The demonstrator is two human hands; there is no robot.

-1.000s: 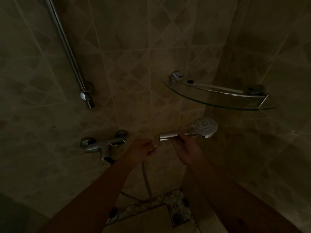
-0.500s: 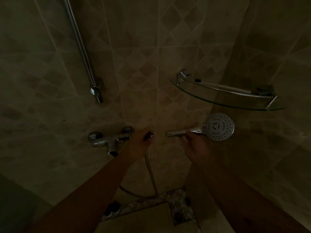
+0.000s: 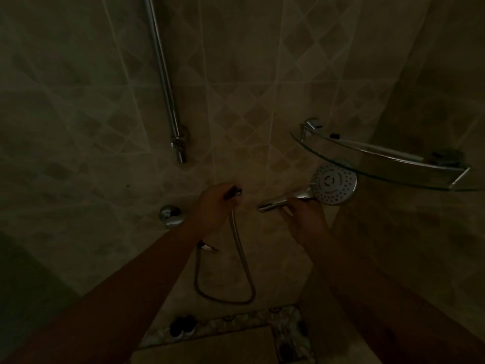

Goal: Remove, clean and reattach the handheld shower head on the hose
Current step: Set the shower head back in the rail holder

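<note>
In a dim tiled shower, my right hand [image 3: 305,219] grips the chrome handle of the shower head [image 3: 333,183], whose round white spray face points toward me. The handle's free end sticks out to the left, detached from the hose. My left hand [image 3: 215,206] holds the end fitting of the metal hose [image 3: 240,253], a short gap away from the handle. The hose hangs down in a loop below my left hand and runs back up toward the mixer.
A chrome mixer tap [image 3: 170,215] sits on the wall, partly hidden behind my left forearm. A slide rail [image 3: 164,77] runs up the wall above it. A glass corner shelf [image 3: 380,158] juts out just above the shower head. Pebble tile edging [image 3: 236,324] lies below.
The shower head has come off the hose. My hands have drawn apart, the right carrying the head rightward and up toward the shelf, the left keeping the hose end.
</note>
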